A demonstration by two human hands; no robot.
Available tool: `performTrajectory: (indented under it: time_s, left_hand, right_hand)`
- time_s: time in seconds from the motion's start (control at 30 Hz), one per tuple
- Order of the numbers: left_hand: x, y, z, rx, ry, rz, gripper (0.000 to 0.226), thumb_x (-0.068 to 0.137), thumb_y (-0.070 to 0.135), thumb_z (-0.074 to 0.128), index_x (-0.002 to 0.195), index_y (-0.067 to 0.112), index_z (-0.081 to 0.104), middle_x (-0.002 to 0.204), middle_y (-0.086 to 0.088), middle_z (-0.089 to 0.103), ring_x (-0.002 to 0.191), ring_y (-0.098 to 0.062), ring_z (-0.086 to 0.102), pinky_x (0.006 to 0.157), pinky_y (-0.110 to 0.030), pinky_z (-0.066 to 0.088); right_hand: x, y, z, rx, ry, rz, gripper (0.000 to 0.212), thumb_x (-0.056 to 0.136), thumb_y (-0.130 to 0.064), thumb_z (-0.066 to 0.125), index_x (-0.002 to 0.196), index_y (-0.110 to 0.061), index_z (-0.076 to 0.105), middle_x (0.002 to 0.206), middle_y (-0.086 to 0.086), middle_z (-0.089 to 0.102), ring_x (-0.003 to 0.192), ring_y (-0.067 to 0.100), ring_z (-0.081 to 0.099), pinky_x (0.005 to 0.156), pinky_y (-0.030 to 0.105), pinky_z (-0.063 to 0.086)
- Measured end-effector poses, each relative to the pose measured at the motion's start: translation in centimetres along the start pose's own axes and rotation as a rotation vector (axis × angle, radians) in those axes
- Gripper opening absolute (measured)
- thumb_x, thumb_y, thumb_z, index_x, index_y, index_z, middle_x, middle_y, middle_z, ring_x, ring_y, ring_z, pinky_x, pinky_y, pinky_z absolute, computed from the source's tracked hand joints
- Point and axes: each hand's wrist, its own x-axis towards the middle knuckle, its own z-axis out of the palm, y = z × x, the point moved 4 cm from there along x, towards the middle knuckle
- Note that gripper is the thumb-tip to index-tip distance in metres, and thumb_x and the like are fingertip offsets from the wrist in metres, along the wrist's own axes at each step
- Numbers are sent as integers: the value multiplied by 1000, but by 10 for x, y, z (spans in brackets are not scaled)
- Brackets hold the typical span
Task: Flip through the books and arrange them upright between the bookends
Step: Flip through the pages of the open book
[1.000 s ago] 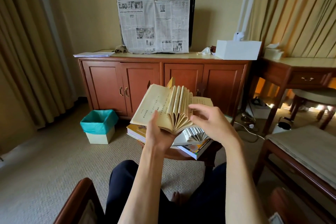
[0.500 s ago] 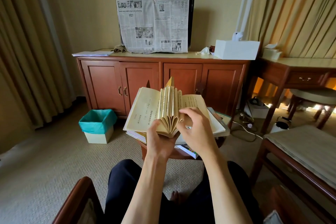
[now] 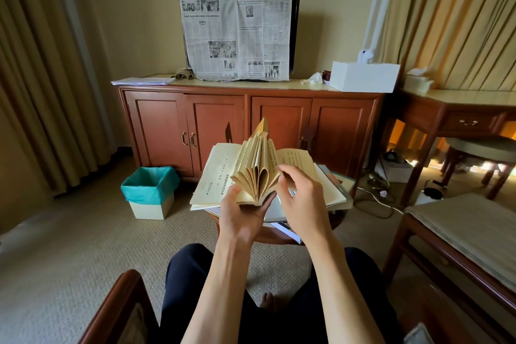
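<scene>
Left hand [image 3: 242, 213] cradles open book [image 3: 252, 173]; right hand [image 3: 303, 198] fans pages.

Stacked books [image 3: 333, 190] crowd the small table [image 3: 268, 236]; carpet [image 3: 69, 246] lies open.

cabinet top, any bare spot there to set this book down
Bare strip on the long red-brown wooden cabinet between the hanging newspaper and the white rectangular box, bar a crumpled tissue. The left end holds a stack of white papers.
</scene>
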Motion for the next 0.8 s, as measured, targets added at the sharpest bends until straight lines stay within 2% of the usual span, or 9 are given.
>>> performTrajectory:
  time_s: [0.2,0.3,0.37,0.47,0.5,0.57,0.67,0.73,0.8]
  left_hand:
    - [2,4,-5,232,21,9,31,96,14,44,108,5,72,116,-21,72,99,-30,72,89,-44,56]
    - [8,21,-7,318,-19,-56,32,96,12,44,105,5,73,104,-19,75,85,-29,75,77,-41,61]
    - [13,38,-7,394,-20,-126,28,95,10,45,104,8,71,95,-13,74,80,-26,73,68,-38,62]
    - [18,57,2,505,-117,-297,33,92,12,49,120,8,66,116,-15,63,110,-32,61,108,-53,49]
    - [17,62,6,553,-137,-336,32,94,14,49,119,7,67,118,-17,64,113,-34,60,113,-55,44]
    - [16,69,18,641,-185,-359,34,101,27,47,107,6,73,105,-15,71,100,-32,68,98,-51,55]
    - [22,78,36,650,-212,-399,45,99,53,52,109,12,68,101,-13,70,94,-29,69,90,-45,55]
    - [26,78,41,572,-263,-443,65,92,70,56,129,17,64,116,-14,68,109,-31,64,94,-49,53]
    - [28,78,40,387,-232,-440,86,81,71,72,145,18,53,133,-15,59,120,-32,58,93,-50,59]
  right_hand:
    - [3,-2,-4,87,-253,53,26,90,-25,71,114,-15,72,111,-9,70,103,0,64,89,17,52]
    - [12,-3,-22,168,-356,90,23,93,-30,68,111,-17,75,108,-12,72,101,-2,65,88,20,54]
    - [25,1,-39,70,-316,81,28,94,-28,67,121,-23,70,119,-14,68,111,-1,61,98,28,53]
    - [46,16,-59,-137,-307,125,64,84,-38,76,142,-37,50,148,-12,42,138,6,33,115,41,32]
    - [53,19,-64,-139,-354,153,77,79,-43,80,146,-45,41,156,-13,31,144,7,24,117,45,25]
    - [65,24,-67,-2,-484,199,92,70,-49,85,146,-56,33,163,-15,17,151,7,12,121,49,18]
    - [67,37,-53,184,-626,293,83,63,-46,87,135,-58,49,167,-4,-6,152,9,-8,124,51,8]
    - [61,50,-40,261,-560,378,75,58,-47,88,125,-59,58,166,-1,-16,152,12,-10,124,49,10]
    - [51,62,-31,355,-363,460,63,61,-45,87,118,-56,64,167,0,-3,152,11,7,121,40,25]
